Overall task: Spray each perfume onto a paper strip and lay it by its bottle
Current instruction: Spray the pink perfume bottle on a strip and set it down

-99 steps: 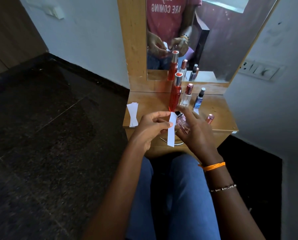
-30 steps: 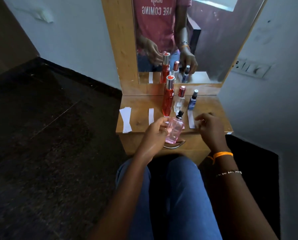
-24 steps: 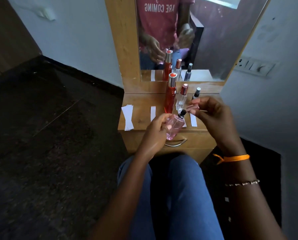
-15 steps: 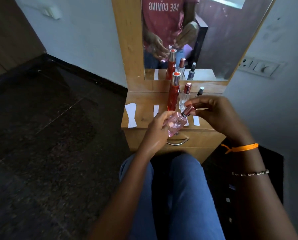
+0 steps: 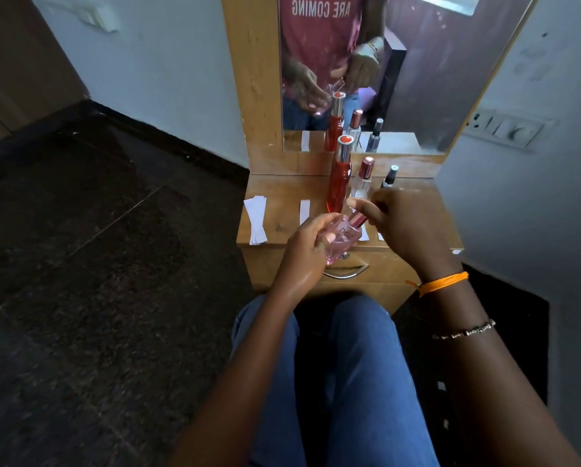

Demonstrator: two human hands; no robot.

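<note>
Cap [image 5: 357, 218] now seated on pink bottle [image 5: 341, 239], vs. bare nozzle earlier; left hand [image 5: 311, 246] fingers gripping bottle, right hand [image 5: 407, 224] fingers pinching cap. Step: recapping. Next: standing bottle on bench [image 5: 282, 227] nr its strip.

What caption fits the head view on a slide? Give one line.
Left hand holds the pink perfume bottle while the right hand fits its cap.

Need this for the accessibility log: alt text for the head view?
Left hand holds a pink perfume bottle while the right hand fits its rose cap. Behind, three bottles and paper strips sit on a mirrored wooden dresser.
</note>
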